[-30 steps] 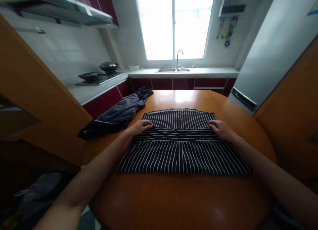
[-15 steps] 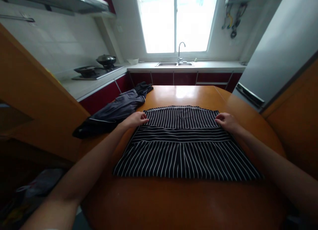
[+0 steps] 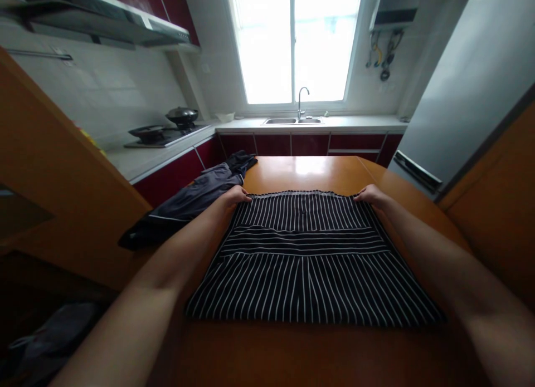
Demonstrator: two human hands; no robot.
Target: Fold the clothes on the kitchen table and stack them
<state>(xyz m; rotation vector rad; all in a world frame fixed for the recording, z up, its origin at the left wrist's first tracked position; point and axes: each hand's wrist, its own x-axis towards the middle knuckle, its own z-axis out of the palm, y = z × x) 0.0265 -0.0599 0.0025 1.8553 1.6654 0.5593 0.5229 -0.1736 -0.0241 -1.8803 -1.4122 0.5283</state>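
Note:
A black garment with white stripes lies spread on the wooden table. Its stripes run crosswise in a middle band and lengthwise above and below; whether it is a skirt, shorts or something else I cannot tell. At its far left corner my left hand is closed, fingers pinching the edge. My right hand pinches the far right corner in the same way. The far edge between the two hands bows slightly away from me.
Dark grey and black clothing lies heaped on the table's left side. Beyond stand a counter with a sink and a stove with a lidded wok. A tall grey refrigerator is at the right.
Both hands have shifted to the garment's far corners and closed on its edge there. The view has tilted up a little, so everything sits lower in the picture.

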